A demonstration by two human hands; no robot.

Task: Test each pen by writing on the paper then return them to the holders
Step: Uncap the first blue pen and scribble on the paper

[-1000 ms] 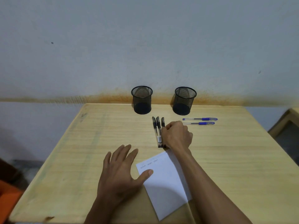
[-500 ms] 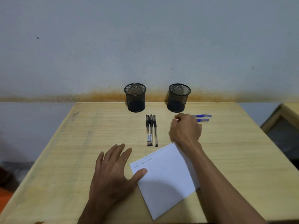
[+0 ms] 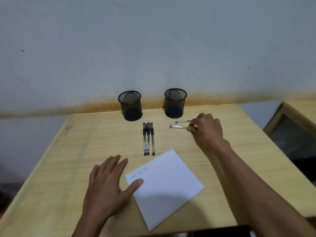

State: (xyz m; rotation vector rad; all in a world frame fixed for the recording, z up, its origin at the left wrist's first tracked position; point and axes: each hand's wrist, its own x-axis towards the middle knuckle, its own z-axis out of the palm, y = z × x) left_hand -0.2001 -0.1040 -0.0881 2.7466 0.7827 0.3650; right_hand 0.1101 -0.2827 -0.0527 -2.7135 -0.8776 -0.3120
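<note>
Three black pens (image 3: pixel 148 138) lie side by side in front of the left mesh holder (image 3: pixel 130 105). Two blue pens lie to the right of them, below the right mesh holder (image 3: pixel 175 102). My right hand (image 3: pixel 206 130) has its fingertips pinched on the nearer blue pen (image 3: pixel 178 127); the farther blue pen (image 3: pixel 183 121) lies just behind it. My left hand (image 3: pixel 107 187) rests flat, thumb pressing the left edge of the white paper (image 3: pixel 165 185), which carries three small written marks near its top left.
The wooden table (image 3: pixel 85 151) stands against a grey wall with a rusty stain along its base. A second wooden piece of furniture (image 3: pixel 297 113) stands to the right, across a dark gap. Both mesh holders look empty.
My right hand left the three black pens, moved right and closed its fingers on the nearer blue pen. My left hand stayed on the paper.
</note>
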